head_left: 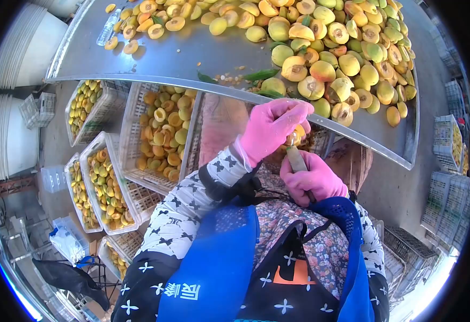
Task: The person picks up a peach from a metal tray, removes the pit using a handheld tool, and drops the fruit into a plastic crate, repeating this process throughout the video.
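Note:
My left hand (272,129), in a pink glove, is closed round a yellow peach piece (298,135) just past the metal table's near edge. My right hand (313,180), also pink-gloved, grips a tool with a pale grey handle (296,159); its tip meets the fruit, and its exact shape is hard to make out. On the metal table (149,59) beyond lie many halved and whole peaches (347,64), some showing brown pit hollows. Green leaves (262,74) and small loose bits lie near the edge.
Crates of fruit (162,134) stand below the table at the left, with more crates (106,188) beside them. A plastic bottle (108,27) lies on the table's far left. Stacked crates (447,209) stand at the right, and large white stacks (9,134) at the far left.

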Demonstrator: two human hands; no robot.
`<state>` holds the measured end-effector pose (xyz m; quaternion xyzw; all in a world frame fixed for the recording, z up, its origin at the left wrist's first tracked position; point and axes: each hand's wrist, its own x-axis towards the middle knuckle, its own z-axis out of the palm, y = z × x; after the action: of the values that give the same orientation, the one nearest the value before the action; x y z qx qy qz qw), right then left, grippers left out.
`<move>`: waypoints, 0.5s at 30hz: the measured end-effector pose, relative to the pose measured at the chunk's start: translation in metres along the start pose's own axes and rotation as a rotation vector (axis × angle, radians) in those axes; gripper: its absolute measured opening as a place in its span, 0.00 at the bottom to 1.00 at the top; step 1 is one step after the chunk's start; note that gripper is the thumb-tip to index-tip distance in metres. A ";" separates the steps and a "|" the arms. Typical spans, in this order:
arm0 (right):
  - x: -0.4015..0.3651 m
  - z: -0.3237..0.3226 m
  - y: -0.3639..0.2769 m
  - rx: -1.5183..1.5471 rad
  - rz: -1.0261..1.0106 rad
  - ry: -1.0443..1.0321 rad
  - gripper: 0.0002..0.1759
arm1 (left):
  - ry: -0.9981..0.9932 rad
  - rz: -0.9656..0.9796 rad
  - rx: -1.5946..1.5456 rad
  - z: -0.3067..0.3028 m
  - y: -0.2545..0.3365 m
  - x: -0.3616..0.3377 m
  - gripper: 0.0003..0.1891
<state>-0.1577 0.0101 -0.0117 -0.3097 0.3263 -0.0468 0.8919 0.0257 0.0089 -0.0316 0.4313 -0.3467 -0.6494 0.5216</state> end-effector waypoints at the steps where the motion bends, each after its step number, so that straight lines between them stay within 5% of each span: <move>1: 0.001 -0.001 -0.001 -0.016 0.009 -0.008 0.09 | -0.033 -0.080 -0.070 -0.002 0.004 0.002 0.16; 6: 0.003 -0.010 0.004 -0.056 0.108 -0.040 0.08 | -0.175 -0.176 0.024 -0.015 -0.008 0.004 0.15; 9: 0.015 -0.020 0.026 -0.069 -0.082 -0.234 0.08 | -0.309 -0.278 0.129 -0.033 0.002 0.006 0.15; 10: 0.011 -0.013 0.007 -0.262 0.170 -0.238 0.09 | -0.333 -0.322 0.157 -0.043 0.011 0.004 0.15; 11: 0.011 -0.012 0.006 -0.254 0.150 -0.204 0.09 | -0.355 -0.366 0.190 -0.054 0.022 -0.001 0.15; 13: 0.004 -0.016 0.002 -0.230 0.089 -0.094 0.10 | -0.053 -0.241 0.557 -0.080 0.053 -0.026 0.16; 15: -0.002 -0.036 0.014 -0.794 -0.073 0.057 0.15 | 0.001 -0.037 1.076 -0.156 0.062 -0.058 0.14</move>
<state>-0.1831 0.0031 -0.0394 -0.6404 0.3324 0.0431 0.6910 0.1974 0.0520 -0.0246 0.6440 -0.6224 -0.3890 0.2157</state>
